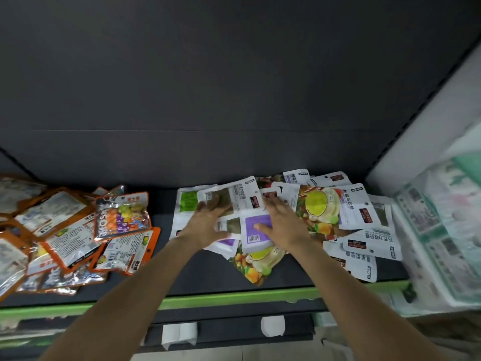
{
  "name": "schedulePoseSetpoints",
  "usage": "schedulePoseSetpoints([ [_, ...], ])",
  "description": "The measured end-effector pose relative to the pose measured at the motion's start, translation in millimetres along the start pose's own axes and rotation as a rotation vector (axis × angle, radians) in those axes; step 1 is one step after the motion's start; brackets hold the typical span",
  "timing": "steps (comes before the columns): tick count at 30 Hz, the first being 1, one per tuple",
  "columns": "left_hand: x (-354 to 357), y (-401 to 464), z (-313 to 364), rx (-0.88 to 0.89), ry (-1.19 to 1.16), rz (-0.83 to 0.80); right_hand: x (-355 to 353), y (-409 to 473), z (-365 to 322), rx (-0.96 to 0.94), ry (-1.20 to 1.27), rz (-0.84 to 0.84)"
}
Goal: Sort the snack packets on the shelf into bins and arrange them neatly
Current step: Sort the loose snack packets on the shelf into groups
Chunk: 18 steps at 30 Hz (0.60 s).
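Far out to the left of our hands lies a loose heap of orange-edged snack packets (pixel 65 235) on the dark shelf (pixel 203 272), well apart from where we are working and out of easy reach of either hand. Our left hand (pixel 208 222) rests flat on the white packets (pixel 221 201), its fingers spread and relaxed, gripping nothing. Just to its right, our right hand (pixel 283 225) presses down in the same released way, thumb lying on a purple-panelled packet (pixel 256 230). That packet sits directly under and between both hands, its long axis running away from us toward the back of the shelf, so we judge either hand could draw it out, the right being slightly nearer. Further right the fruit-printed packets (pixel 320 209) and more white ones fan outward beyond the right hand. We see no bins here.
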<state>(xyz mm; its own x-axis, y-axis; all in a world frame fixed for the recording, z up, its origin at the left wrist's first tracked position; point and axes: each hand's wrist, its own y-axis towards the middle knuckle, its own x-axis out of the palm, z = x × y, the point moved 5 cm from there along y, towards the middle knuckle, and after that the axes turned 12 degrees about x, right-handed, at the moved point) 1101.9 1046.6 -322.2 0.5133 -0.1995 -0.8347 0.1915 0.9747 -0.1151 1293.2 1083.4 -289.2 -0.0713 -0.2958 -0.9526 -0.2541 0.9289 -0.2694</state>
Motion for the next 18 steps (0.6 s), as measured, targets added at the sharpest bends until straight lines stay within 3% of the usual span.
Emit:
schedulePoseSetpoints([
  [3,-12,-9,11,0.024,-0.192,0.103,-7,13,11,0.064,-0.132,0.105],
  [6,5,-13,36,0.014,-0.089,-0.11,-16,3,21,-0.018,0.039,0.148],
  [8,25,-14,44,-0.001,0.088,-0.245,-13,-14,27,-0.122,0.071,0.035],
  [11,35,-11,48,-0.011,0.184,-0.275,-2,-32,40,-0.189,-0.216,-0.099],
  [15,23,-7,58,-0.046,0.038,-0.207,-7,-27,35,-0.195,-0.318,0.104],
  [18,34,-10,75,-0.064,0.102,-0.268,-14,-23,22,-0.204,-0.33,0.136],
])
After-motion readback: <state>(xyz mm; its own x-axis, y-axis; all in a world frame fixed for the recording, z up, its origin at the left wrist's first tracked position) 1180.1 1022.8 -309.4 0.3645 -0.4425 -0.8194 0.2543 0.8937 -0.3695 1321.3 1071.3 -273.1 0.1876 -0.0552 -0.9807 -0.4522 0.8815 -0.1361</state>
